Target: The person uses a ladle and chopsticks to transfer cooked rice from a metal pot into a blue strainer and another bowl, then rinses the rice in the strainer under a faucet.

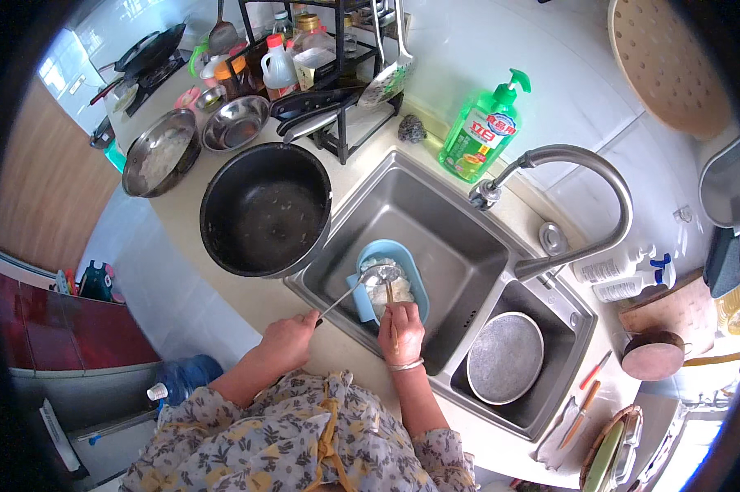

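Note:
My left hand (290, 341) grips the dark handle of a metal ladle (377, 277), whose bowl is over a light blue plastic basket (420, 301) in the larger sink basin. White food, apparently cooked rice (397, 294), lies in that basket. Between the fingers of my right hand (402, 329) are chopsticks (389, 291), their tips at the ladle's bowl. The basket's flat handle (362, 301) points toward me. To the left, a large black pot (271, 209) stands on the counter by the sink, with a few pale bits inside.
A curved faucet (616, 203) arches over the sink divider, near a green dish soap bottle (482, 135). A round metal lid (505, 358) lies in the smaller basin. Steel bowls (236, 124) and a black rack (342, 117) stand at the back left. Knives (580, 413) lie at right.

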Action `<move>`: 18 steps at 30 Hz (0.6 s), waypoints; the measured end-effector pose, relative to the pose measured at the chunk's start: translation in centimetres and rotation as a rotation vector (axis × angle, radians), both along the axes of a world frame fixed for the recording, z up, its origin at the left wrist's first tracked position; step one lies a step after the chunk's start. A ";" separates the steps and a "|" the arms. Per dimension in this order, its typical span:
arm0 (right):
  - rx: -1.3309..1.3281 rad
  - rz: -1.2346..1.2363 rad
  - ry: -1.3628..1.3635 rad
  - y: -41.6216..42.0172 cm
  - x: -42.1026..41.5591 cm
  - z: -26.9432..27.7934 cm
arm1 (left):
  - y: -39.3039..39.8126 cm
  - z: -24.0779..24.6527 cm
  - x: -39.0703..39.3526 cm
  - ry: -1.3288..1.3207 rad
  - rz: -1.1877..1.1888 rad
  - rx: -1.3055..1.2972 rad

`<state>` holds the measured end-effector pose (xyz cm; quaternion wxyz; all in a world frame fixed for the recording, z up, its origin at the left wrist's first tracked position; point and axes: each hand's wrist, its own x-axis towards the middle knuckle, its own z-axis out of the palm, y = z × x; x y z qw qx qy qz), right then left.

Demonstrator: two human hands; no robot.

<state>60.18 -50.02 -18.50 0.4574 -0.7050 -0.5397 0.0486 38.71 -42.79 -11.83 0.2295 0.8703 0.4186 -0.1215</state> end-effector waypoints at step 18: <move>0.046 -0.194 0.129 -1.6 1.7 1.8 | -0.2 -0.1 -0.1 -0.021 -0.024 0.036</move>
